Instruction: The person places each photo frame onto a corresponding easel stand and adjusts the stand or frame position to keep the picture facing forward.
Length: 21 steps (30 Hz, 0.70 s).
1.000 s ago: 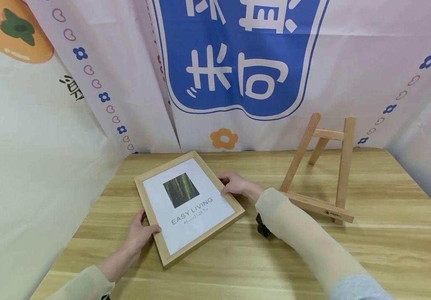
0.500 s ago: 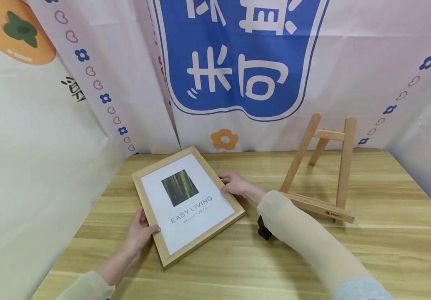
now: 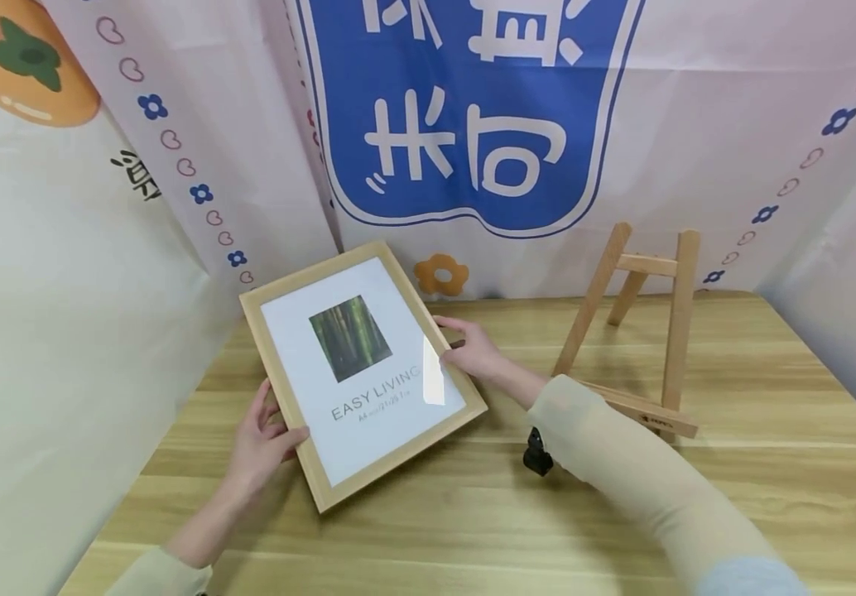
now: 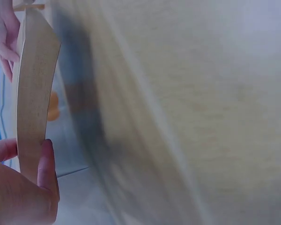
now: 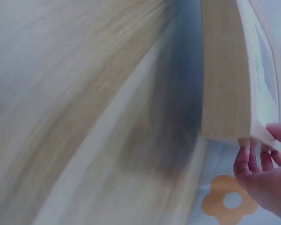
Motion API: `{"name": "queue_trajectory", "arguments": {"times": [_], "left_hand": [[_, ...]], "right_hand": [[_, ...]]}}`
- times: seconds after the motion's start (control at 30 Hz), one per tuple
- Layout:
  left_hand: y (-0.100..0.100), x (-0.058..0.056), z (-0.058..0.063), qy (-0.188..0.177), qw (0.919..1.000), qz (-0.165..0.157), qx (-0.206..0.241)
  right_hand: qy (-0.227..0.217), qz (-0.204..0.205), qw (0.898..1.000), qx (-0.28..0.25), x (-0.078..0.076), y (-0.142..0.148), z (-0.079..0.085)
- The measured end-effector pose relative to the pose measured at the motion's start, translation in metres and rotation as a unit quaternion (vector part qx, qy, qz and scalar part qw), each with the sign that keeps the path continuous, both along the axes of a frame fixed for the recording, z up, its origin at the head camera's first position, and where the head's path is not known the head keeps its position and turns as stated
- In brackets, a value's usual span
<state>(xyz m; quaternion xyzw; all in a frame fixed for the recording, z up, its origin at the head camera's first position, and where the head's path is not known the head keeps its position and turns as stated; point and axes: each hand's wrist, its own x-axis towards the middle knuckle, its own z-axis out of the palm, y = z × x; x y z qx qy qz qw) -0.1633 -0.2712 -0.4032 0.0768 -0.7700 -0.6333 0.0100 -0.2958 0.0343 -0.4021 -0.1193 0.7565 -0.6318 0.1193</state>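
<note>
A light wood picture frame with a white insert, a dark green forest print and the words "EASY LIVING" is held between both hands. My left hand grips its left side, thumb on the front and fingers behind, as the left wrist view also shows on the frame's edge. On the opposite side my right hand pinches the frame's right edge, fingers under the rim in the right wrist view. The frame is tilted, its far end raised. A shadow lies on the tabletop below it.
A small wooden easel stands at the back right of the wood-grain table. Behind it hangs a printed cloth with a blue sign pattern, and cloth walls flank both sides. A black device shows under the right forearm.
Both hands have lifted the picture frame, its far end rising most and tilting up toward the head camera. A bright reflection now shows on its front. The easel has stayed in place.
</note>
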Motion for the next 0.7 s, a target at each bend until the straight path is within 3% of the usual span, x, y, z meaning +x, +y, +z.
{"name": "queue_trajectory", "arguments": {"times": [0.37,0.7], "left_hand": [[0.018,0.004,0.030,0.083,0.9962,0.006,-0.026],[0.044,0.003,0.049,0.194,0.9794,-0.005,-0.054]], "right_hand": [[0.123,0.001,0.991,-0.055,0.014,0.025,0.040],[0.212,-0.026,0.976,-0.051,0.040,0.063,0.062]]}}
